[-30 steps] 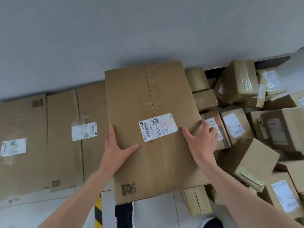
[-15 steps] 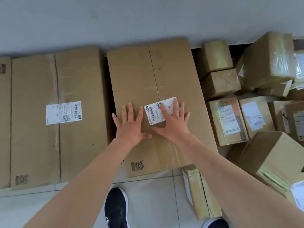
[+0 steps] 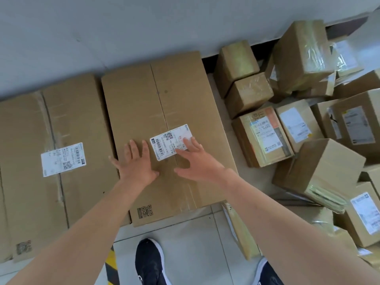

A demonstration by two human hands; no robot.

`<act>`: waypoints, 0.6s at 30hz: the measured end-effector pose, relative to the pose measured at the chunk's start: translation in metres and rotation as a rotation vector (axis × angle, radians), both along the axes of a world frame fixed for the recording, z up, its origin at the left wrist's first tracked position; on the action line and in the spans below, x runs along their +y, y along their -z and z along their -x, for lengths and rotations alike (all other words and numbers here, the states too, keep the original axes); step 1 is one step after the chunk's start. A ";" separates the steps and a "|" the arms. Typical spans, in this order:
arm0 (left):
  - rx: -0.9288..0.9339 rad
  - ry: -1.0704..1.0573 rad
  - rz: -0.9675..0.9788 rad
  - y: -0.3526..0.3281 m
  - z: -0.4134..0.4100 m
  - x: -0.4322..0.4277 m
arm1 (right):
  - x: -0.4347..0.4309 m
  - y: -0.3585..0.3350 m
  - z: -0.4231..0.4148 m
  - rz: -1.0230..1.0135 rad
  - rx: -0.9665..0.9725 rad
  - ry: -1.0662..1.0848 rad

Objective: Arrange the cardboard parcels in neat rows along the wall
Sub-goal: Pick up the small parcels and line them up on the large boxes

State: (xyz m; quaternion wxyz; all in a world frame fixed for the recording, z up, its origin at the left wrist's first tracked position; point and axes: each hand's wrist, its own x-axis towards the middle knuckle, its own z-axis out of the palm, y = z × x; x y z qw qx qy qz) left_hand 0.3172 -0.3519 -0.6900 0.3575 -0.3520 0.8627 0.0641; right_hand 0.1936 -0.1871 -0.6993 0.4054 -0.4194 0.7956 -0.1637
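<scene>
both hands lay flat on the large flat parcel (image 3: 164,128) at centre frame: left hand (image 3: 137,165) near its left edge, right hand (image 3: 196,161) half over the white shipping label (image 3: 171,141), fingers (image 3: 131,148) spread wide and gripping nothing. far edge of that parcel sat against the grey wall (image 3: 123,33), left edge just beside the neighbouring flat parcel (image 3: 61,153) at left frame, near corner skewed slightly toward lower centre.

judged risks: pushed with open palms, could have slid crooked and ridden over the neighbour's edge, spoiling the row. pressed hard mid-panel along the taped seam, could have dented the top. thin carton (image 3: 240,229) wedged under the lower right corner could have kept it tilted. loose heap at right frame, with the tilted taped box (image 3: 304,52) at upper right leaning on others, could have toppled into the cleared strip. black shoe (image 3: 150,262) at bottom centre stood close to the near edge, a likely toe-catch.

counted: two hands, two shoes, two large flat parcels fully seen plus a sliver of a third at far left, roughly a dozen smaller boxes in the right heap, exact count not tellable.
</scene>
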 end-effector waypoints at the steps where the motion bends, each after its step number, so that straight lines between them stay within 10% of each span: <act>1: 0.035 0.006 -0.021 -0.003 0.004 0.008 | 0.005 -0.002 0.001 0.016 0.001 0.026; 18: 0.276 0.304 -0.350 -0.027 0.177 0.278 | 0.297 -0.040 0.079 -0.362 0.300 0.646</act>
